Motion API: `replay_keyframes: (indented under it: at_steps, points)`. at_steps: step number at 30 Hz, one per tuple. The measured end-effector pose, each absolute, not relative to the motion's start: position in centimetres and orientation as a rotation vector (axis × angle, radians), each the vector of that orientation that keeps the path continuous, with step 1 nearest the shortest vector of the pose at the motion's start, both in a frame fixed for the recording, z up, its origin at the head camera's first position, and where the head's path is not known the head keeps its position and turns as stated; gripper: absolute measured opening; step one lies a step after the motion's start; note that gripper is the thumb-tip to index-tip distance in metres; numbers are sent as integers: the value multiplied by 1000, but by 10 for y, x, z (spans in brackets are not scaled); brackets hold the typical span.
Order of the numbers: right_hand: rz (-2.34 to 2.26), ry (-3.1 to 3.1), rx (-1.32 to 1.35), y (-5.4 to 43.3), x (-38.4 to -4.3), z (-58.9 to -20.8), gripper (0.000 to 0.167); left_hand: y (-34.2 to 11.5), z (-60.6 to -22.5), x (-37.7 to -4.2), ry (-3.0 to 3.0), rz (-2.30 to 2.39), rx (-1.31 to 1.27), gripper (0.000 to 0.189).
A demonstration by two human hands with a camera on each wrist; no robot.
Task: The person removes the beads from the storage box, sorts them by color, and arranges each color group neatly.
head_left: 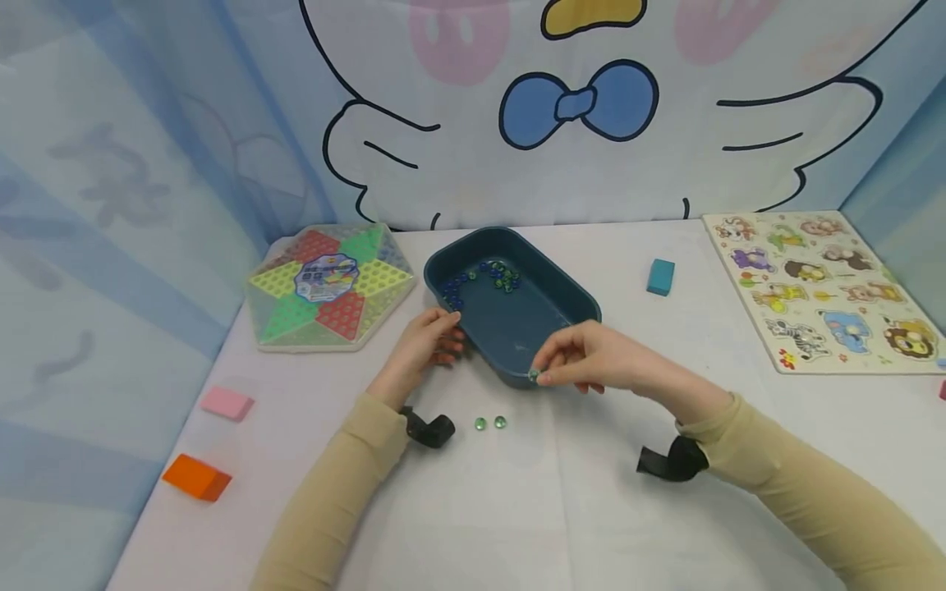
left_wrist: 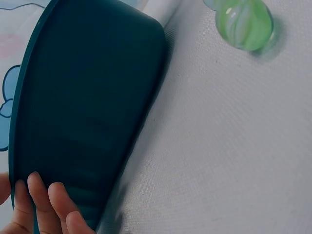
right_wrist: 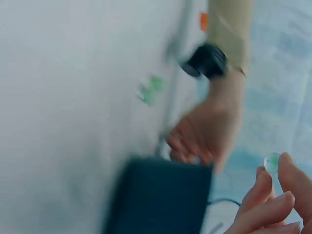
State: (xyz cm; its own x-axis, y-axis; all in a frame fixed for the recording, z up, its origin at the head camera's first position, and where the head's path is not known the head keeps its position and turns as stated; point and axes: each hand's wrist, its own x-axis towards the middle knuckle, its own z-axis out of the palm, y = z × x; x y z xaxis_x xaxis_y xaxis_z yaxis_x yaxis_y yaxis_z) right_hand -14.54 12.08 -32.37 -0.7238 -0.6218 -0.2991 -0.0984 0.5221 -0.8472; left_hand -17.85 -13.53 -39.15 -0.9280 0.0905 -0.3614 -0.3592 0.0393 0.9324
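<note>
A dark blue-green plastic basin (head_left: 517, 328) stands on the white-covered table, with blue and green marbles (head_left: 506, 277) gathered toward its far left end. My left hand (head_left: 423, 343) holds the basin's left rim, the thumb at the rim and the fingers against the outer wall in the left wrist view. Over the near rim, my right hand (head_left: 594, 355) pinches a clear green marble (right_wrist: 271, 163) between thumb and fingertips. Two more green marbles, one left (head_left: 480, 423) and one right (head_left: 500, 422), lie on the cloth in front of the basin.
A hexagonal Chinese checkers board (head_left: 380, 308) lies left of the basin. At the right is a wooden animal puzzle board (head_left: 805, 295). Loose blocks are teal (head_left: 661, 277), pink (head_left: 227, 403) and orange (head_left: 196, 477). A printed curtain (head_left: 473, 180) hangs behind the table.
</note>
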Motion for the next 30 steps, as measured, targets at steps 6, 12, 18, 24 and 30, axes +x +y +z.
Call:
replay_keyframes:
  at_steps: [6, 12, 18, 24, 30]
  points:
    - [-1094, 2164, -698, 115, -123, -361, 15, -137, -389, -179, 2009, 1950, -279, 20]
    - [-1122, 2194, -705, 110, -123, -384, 13, -136, -389, -180, 2013, 1944, -275, 20]
    - [-1159, 2235, -674, 106, -126, -397, 16, -136, -391, -180, 2002, 1950, -281, 20]
    - [-1149, 2323, -680, 101, -122, -404, 16, -136, -392, -180, 1994, 1952, -275, 20]
    - [-1111, 2372, -702, 101, -120, -405, 14, -137, -391, -181, 1988, 1939, -279, 21]
